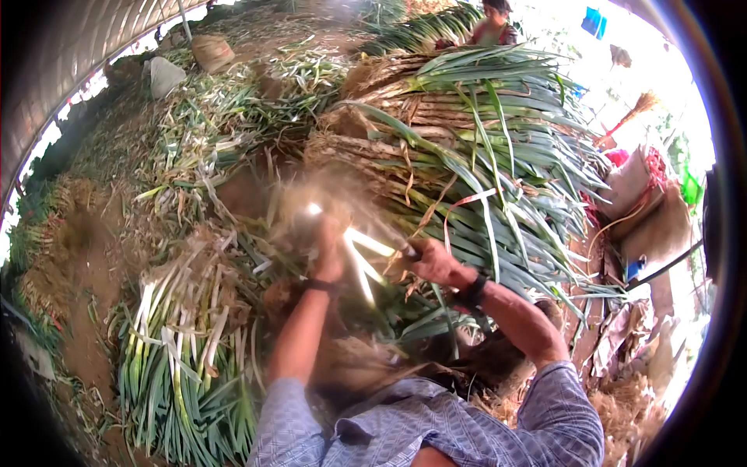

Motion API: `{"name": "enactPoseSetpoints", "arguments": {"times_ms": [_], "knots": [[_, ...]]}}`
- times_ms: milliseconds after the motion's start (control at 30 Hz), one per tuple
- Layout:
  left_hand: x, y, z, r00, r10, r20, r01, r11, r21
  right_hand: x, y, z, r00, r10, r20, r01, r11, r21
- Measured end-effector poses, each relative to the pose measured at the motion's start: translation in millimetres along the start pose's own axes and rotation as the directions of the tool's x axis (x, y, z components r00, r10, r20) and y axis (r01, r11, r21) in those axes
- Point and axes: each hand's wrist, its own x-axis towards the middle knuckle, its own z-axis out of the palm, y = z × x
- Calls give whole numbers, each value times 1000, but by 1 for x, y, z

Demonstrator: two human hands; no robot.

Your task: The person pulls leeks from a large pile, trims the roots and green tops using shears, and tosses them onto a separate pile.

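My left hand [327, 247] is raised in front of me beside bright white leek stalks [360, 261], its fingers smeared by motion and dust. To its right, my right hand [434, 261] is closed round the end of a dark, thin tool [403, 247], whose far part blurs toward the left hand. A large pile of leeks [475, 148] lies beyond the right hand, roots to the left and green leaves to the right. At the lower left lies a heap of paler leeks [187, 350], with white stalks and green tops.
Leaf scraps [226, 117] cover the ground at the upper left, near two sacks [212, 53]. Another person [494, 25] is behind the pile at the top. Sacks and red netting [656, 167] stand at the right.
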Motion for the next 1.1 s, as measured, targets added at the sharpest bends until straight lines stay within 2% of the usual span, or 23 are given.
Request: {"name": "enactPoseSetpoints", "arguments": {"times_ms": [33,100,167,200,233,267,300,367,400,467,567,600,700,733,833,867,967,1033,1100], "knots": [[-1,-5,-1,1000,-21,17,21,999,-29,9,21,18,994,106,-31,-103,991,81],[-8,10,12,990,-107,92,114,991,-72,21,15,46,980,91,-176,-92,996,1],[-25,39,36,977,-154,150,167,983,-77,38,29,72,946,-103,-307,41,979,-201],[-24,37,39,978,-168,120,183,975,-127,47,40,83,918,-170,-358,97,972,-213],[-26,30,36,979,-183,89,196,964,-179,52,40,88,918,-105,-384,32,981,-192],[-20,15,28,992,-120,34,124,984,-129,52,37,91,912,-95,-400,19,982,-190],[-12,-6,17,998,-58,-21,56,995,-77,50,31,91,907,-81,-413,2,982,-187],[-7,-20,8,994,-96,-51,86,984,-158,46,17,90,897,-95,-431,25,986,-164],[-7,-24,3,989,-151,1,147,966,-212,45,12,88,893,-98,-440,33,988,-153],[-15,-5,13,975,-215,52,221,932,-288,44,7,87,897,-111,-428,57,989,-137],[-15,1,13,974,-220,56,226,957,-181,46,-5,87,886,-155,-438,105,985,-135],[-20,-4,16,987,-160,-15,152,962,-225,47,-8,89,877,-170,-449,115,982,-148],[-24,-1,21,981,-191,-32,175,945,-276,50,-8,91,874,-169,-456,109,982,-154],[-29,10,19,979,-185,85,201,944,-261,50,-8,91,880,-144,-453,94,987,-132],[-31,32,35,953,-289,86,301,905,-300,49,-6,87,889,-110,-445,109,994,-27],[-26,22,26,973,-158,166,194,954,-227,50,-6,85,891,-106,-442,124,992,13],[-34,11,25,983,-182,39,186,949,-254,52,-9,78,851,-286,-440,234,957,-170],[-31,12,22,964,-245,101,264,930,-258,55,-1,83,864,-263,-431,178,958,-226],[-24,-1,-1,922,-138,362,253,921,-295,57,2,88,866,-236,-440,152,964,-219]]}}
